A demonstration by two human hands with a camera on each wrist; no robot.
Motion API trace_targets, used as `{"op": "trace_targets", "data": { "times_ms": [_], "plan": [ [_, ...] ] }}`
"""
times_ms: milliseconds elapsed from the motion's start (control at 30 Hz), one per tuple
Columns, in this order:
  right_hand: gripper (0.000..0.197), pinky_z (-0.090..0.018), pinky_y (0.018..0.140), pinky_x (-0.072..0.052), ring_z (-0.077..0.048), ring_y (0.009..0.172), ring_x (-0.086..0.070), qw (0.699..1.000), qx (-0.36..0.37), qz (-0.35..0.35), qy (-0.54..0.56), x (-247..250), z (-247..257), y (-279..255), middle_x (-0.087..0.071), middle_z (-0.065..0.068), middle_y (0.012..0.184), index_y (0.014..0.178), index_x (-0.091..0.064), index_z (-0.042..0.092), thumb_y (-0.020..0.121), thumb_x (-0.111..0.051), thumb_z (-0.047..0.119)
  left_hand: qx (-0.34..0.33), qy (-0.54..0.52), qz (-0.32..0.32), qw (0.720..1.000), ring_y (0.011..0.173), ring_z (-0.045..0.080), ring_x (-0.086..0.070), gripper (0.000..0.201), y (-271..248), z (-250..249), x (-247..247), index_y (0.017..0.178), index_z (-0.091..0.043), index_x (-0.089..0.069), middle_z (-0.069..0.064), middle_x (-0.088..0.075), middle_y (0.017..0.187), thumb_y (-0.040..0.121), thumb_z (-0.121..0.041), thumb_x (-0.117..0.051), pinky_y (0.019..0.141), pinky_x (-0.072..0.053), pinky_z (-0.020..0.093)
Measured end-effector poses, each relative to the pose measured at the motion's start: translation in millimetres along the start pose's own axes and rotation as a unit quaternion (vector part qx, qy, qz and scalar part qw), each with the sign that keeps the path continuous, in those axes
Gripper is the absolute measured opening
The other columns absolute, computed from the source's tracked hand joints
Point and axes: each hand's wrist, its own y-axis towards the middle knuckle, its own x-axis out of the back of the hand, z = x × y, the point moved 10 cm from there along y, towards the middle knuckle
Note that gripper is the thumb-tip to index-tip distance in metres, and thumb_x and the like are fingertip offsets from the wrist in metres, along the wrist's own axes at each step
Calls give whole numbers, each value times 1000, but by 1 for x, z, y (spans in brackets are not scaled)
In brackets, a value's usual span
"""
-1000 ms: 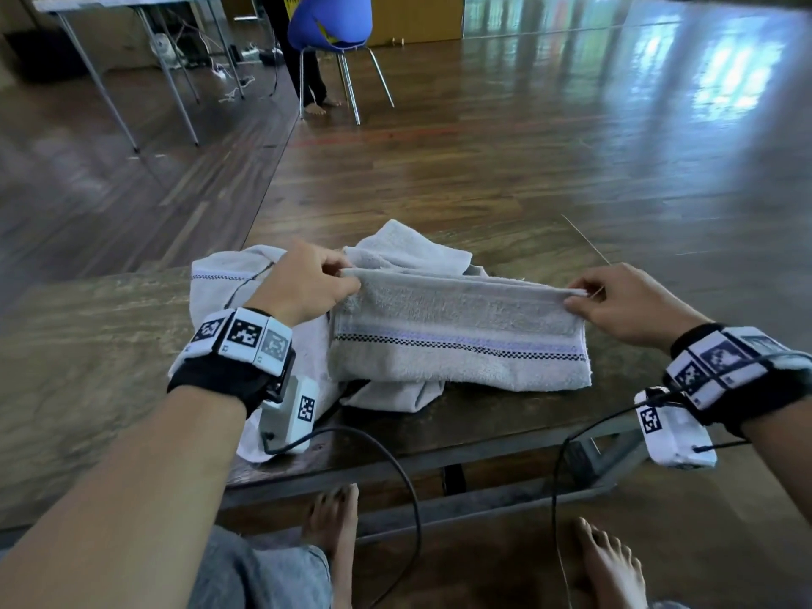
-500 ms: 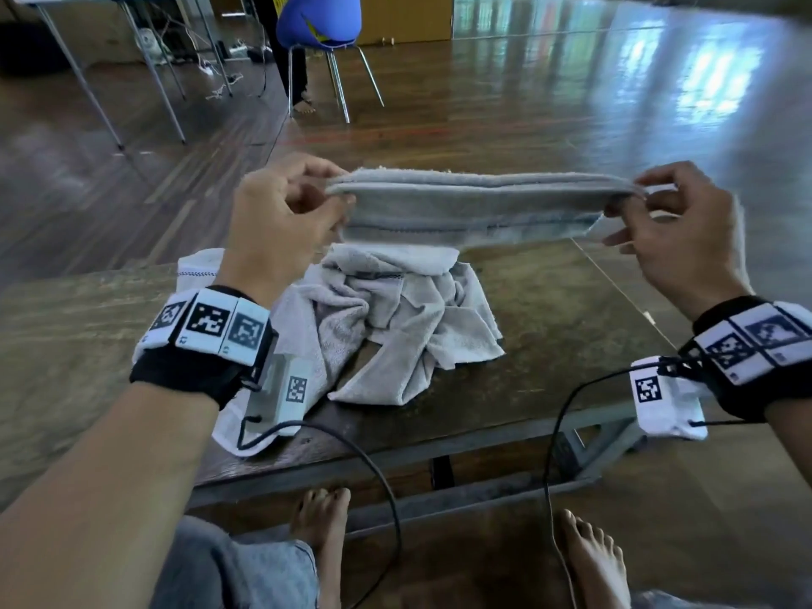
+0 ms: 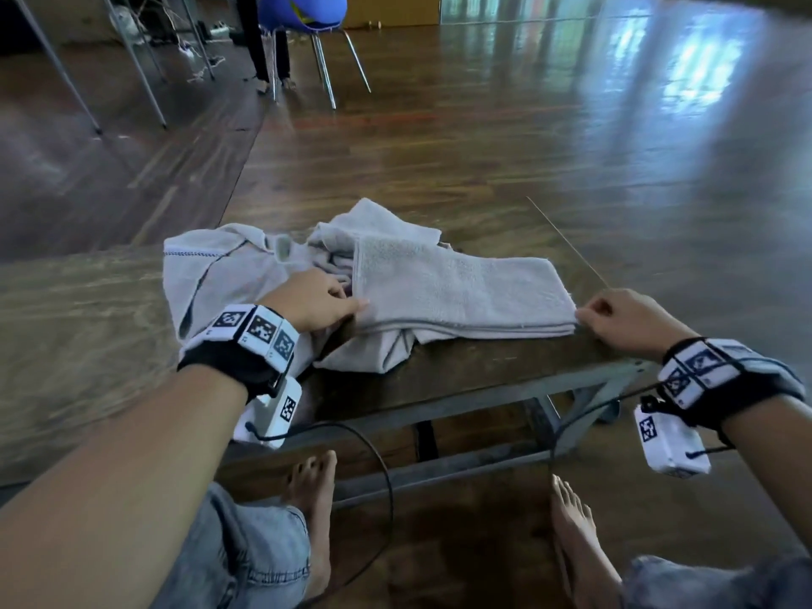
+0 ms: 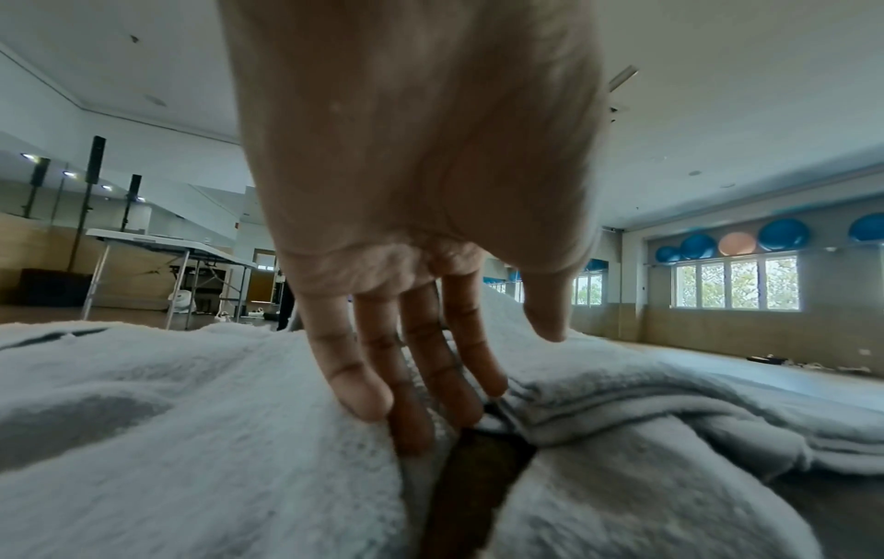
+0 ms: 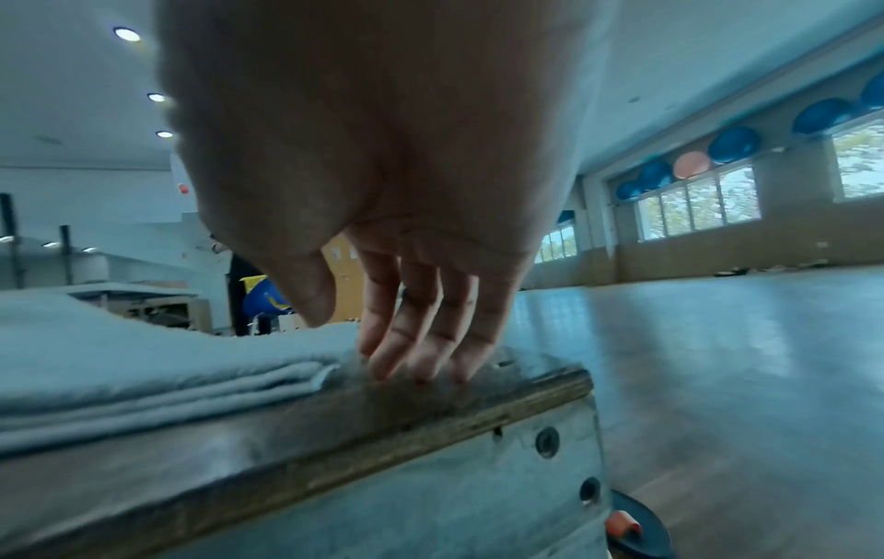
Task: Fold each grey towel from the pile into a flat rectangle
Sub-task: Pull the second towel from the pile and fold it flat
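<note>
A grey terry towel folded into a long flat rectangle [image 3: 457, 292] is laid partly on the crumpled pile of grey towels [image 3: 219, 274], on the dark wooden table [image 3: 79, 327]. Its 9 o'clock end is touched by the left hand [image 3: 312, 301], fingers straight and released. At 3 o'clock, the right hand [image 3: 624, 318] is set palm-down with relaxed fingertips [image 5: 421, 363] on the tabletop, grasping nothing.

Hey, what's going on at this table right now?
A person is folding grey towels. The folded towel lies flat on the wooden table, partly over the unfolded pile. The left hand touches its left end. The right hand is at its right corner, fingers straight on the tabletop.
</note>
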Motion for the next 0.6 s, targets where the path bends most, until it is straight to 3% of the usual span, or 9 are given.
{"op": "trace_targets", "data": {
  "times_ms": [67, 133, 300, 367, 433, 500, 567, 600],
  "plan": [
    [41, -40, 93, -41, -36, 92, -61, 1000, -9, -1, -15, -3, 3, -1, -69, -15, 86, 82, -69, 2, 98, -52, 36, 11, 8, -1, 1000, 62, 23, -63, 62, -1, -6, -3, 77, 7, -69, 17, -74, 83, 89, -53, -61, 62, -47, 35],
    [37, -46, 103, -40, -35, 98, -59, 1000, -19, -3, -11, -3, 1, 1, -67, -13, 90, 80, -68, 10, 98, -53, 38, 23, 12, 0, 1000, 71, 34, -65, 64, -1, -10, -6, 82, 11, -69, 23, -71, 84, 87, -53, -64, 70, -51, 44],
    [30, -52, 111, -35, -33, 98, -59, 1000, -27, 4, 0, -4, 0, 4, -67, -6, 85, 73, -67, 18, 94, -61, 39, 51, -42, -8, 998, 54, 23, -59, 50, -1, -14, -10, 84, 10, -72, 19, -72, 71, 84, -41, -73, 62, -50, 35],
    [30, -48, 106, -39, -32, 96, -59, 999, -29, 6, 14, -4, 0, 4, -67, -6, 85, 74, -68, 17, 93, -63, 39, 62, -57, -9, 996, 52, 23, -59, 47, 0, -13, -10, 85, 10, -72, 17, -70, 67, 83, -37, -76, 63, -51, 35],
    [27, -40, 94, -45, -32, 95, -61, 999, -29, 5, 27, -5, 1, 2, -68, -9, 89, 76, -70, 16, 92, -65, 37, 74, -74, -17, 994, 53, 23, -62, 43, 1, -10, -7, 85, 9, -73, 14, -68, 63, 81, -33, -78, 63, -54, 36],
    [23, -40, 92, -47, -32, 96, -61, 999, -28, -16, 35, -1, 4, 1, -69, -8, 89, 72, -69, 18, 90, -68, 32, 81, -105, -15, 991, 59, 25, -67, 37, 2, -7, -5, 85, 8, -73, 16, -72, 71, 81, -28, -79, 67, -58, 38],
    [24, -44, 94, -49, -34, 96, -61, 997, -40, -47, 50, 8, 5, 1, -68, -8, 88, 66, -65, 19, 88, -66, 30, 91, -140, -11, 986, 57, 22, -66, 29, 3, -2, -2, 86, 8, -72, 16, -74, 75, 82, -19, -79, 60, -57, 32],
    [26, -41, 86, -51, -34, 92, -62, 995, -48, -56, 63, 14, 5, 2, -67, -9, 87, 65, -65, 19, 87, -65, 32, 98, -157, -13, 983, 53, 20, -65, 25, 4, 1, 1, 86, 9, -72, 15, -73, 72, 82, -15, -78, 54, -55, 28]
  ]
}}
